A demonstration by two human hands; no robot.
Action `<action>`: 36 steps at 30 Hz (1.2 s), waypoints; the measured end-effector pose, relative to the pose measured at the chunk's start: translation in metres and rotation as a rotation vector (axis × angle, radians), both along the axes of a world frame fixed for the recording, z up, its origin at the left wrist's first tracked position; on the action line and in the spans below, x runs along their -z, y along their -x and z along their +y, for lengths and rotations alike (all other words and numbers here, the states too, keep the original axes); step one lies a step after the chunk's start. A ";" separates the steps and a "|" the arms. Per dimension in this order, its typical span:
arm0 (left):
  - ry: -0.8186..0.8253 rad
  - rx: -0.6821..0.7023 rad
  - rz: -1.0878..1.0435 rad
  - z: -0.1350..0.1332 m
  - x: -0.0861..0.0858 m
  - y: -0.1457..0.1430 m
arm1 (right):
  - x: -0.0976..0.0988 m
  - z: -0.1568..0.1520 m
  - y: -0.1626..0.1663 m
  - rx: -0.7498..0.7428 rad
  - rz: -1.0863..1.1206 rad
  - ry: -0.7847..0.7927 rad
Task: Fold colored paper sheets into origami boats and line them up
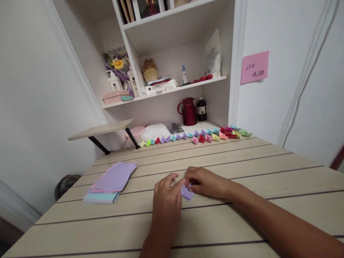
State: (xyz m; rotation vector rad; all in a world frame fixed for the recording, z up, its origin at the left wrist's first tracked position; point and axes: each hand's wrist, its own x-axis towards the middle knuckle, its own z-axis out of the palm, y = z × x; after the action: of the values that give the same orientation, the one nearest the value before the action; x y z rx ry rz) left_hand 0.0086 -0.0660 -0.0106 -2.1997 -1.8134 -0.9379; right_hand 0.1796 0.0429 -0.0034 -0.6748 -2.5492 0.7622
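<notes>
A small folded piece of purple paper (186,193) lies on the wooden table between my two hands. My right hand (202,181) comes in from the right, thumb and curled fingers pinching the paper's upper right edge. On its left side is my left hand (168,193), fingers apart, with its thumb stretched over the paper's top and close to my right fingertips. The upper part of the paper is hidden behind the fingers. A stack of coloured paper sheets (114,179), purple on top with pink and light blue below, rests to the left.
Several small folded paper pieces (201,139) in many colours line the table's back edge. A small raised wooden shelf (102,129) stands at the back left. Behind, a white shelf unit (177,36) holds a dark red jug (189,111), a dark bottle (201,109) and bags.
</notes>
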 end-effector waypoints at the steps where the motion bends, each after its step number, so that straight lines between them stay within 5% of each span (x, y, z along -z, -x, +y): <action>1: 0.046 0.015 0.034 -0.001 -0.001 -0.001 | 0.001 0.000 0.000 -0.001 0.000 0.003; 5: 0.260 0.055 0.059 -0.002 -0.006 0.000 | 0.003 0.003 -0.002 0.010 -0.009 0.055; 12: 0.291 0.081 0.169 0.013 -0.004 0.002 | -0.008 0.021 -0.012 -0.205 -0.067 0.262; 22: 0.223 0.206 0.364 0.042 -0.003 0.010 | -0.002 0.021 -0.014 -0.111 0.043 0.124; 36: 0.314 0.341 -0.182 0.053 0.005 0.024 | 0.011 0.017 -0.017 -0.007 0.030 -0.116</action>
State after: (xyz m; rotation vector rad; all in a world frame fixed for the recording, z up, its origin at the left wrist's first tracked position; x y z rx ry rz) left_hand -0.0150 -0.0129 -0.0155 -2.7666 -1.7982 -0.9992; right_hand 0.1964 0.0602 -0.0146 -0.6122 -2.5470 0.6164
